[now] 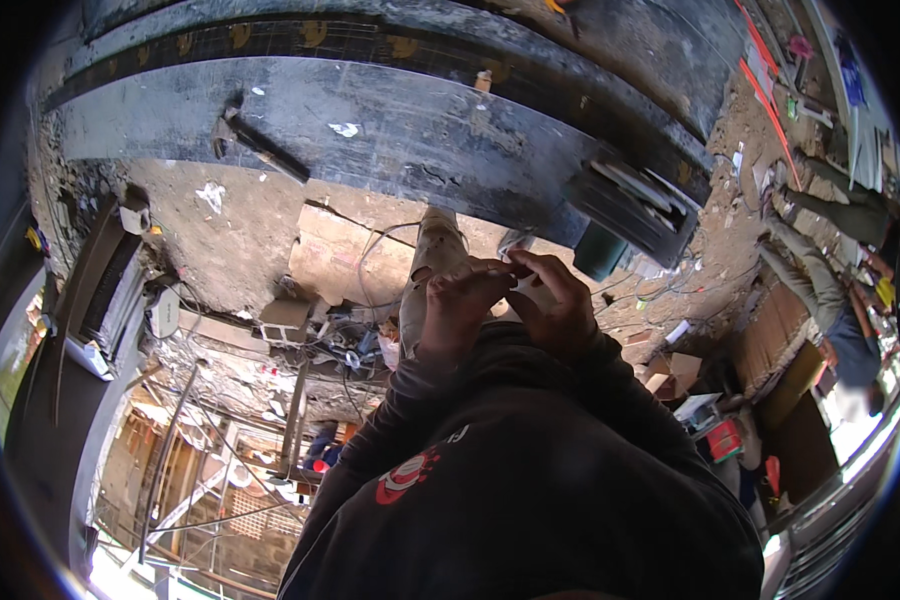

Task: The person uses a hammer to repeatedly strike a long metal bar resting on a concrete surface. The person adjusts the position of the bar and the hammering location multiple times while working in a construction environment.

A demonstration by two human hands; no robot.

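Close in front of my body, my left hand (460, 308) and my right hand (558, 308) are raised with their fingertips almost meeting. The fingers of both are curled into a pinch. Whatever sits between them, if anything, is too small and dark to make out. Beyond the hands runs a long grey workbench (370, 110) with a worn, stained surface. A hammer (260, 145) lies near its left part, well away from my hands. At the right part of the bench lies a dark metal piece with slots (635, 210), nearer my right hand.
A flattened cardboard sheet (345, 255) lies on the dirt floor, with a thin cable across it. Left stands a dark metal beam (100, 270). At right are another person (830, 290), a cardboard box (675, 372) and a red container (723, 440).
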